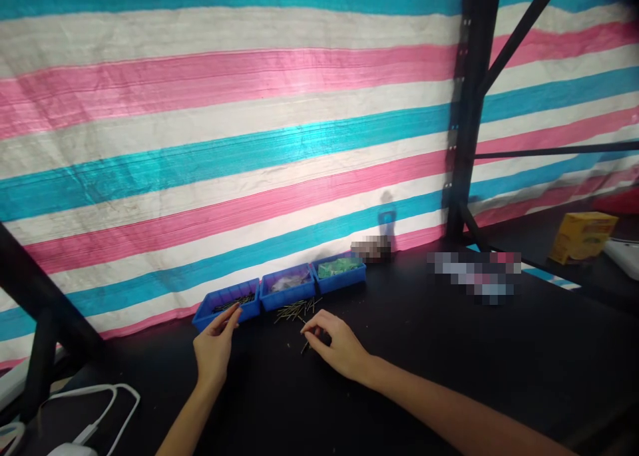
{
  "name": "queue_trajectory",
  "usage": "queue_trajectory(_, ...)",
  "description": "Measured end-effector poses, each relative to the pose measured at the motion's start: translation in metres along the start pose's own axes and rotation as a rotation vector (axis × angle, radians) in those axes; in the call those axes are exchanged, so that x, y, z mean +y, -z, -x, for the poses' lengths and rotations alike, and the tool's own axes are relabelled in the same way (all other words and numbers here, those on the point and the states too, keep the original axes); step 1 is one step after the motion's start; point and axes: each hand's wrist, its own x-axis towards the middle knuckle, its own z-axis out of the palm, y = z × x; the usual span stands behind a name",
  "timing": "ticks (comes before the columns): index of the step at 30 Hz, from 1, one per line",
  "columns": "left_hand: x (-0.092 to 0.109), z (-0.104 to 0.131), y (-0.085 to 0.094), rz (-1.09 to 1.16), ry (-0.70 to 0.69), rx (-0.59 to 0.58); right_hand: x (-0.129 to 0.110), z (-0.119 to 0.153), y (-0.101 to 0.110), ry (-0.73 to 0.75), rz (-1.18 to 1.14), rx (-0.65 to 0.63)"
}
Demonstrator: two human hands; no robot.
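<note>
My left hand (213, 349) is pinched closed, its fingertips at the front of the left blue bin (200, 319). Thin dark sticks (234, 303) lie in that bin. Whatever sits between the left fingertips is too small to make out. Fingers and thumb of my right hand (339, 346) also meet in a pinch, low over the black table (279, 403). A short thin stick (304, 348) shows just under its fingertips; I cannot tell if they hold it. Beyond the right hand lies a loose pile of thin brassy sticks (294, 309).
Two more blue bins stand alongside: the middle bin (287, 301) holds clear plastic, the right bin (342, 281) green pieces. A white cable (117, 386) lies left. A yellow box (584, 236) sits far right. Dark frame posts (466, 143) rise before the striped sheet (249, 136).
</note>
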Motion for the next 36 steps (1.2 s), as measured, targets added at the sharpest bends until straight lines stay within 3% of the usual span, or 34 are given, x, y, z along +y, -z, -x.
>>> queue_trajectory(7,-0.007,-0.015,0.006,0.222,0.090,0.106,-0.002,0.002,0.001,0.005,0.009,-0.037)
queue_trajectory(18,-0.004,-0.014,0.009,0.184,0.129,0.111,0.002,0.001,-0.001,-0.072,0.090,-0.043)
queue_trajectory(24,-0.006,-0.011,0.008,0.055,0.031,-0.011,0.004,0.001,-0.002,-0.071,0.096,-0.065)
queue_trajectory(31,0.018,0.014,-0.006,-0.054,-0.151,-0.065,0.004,0.001,-0.002,-0.072,0.116,-0.101)
queue_trajectory(33,0.023,0.027,-0.013,-0.106,-0.231,-0.151,0.003,0.001,-0.002,-0.063,0.126,-0.102)
queue_trajectory(36,0.025,0.048,-0.024,-0.292,-0.414,-0.386,0.001,0.001,-0.002,-0.054,0.167,-0.076)
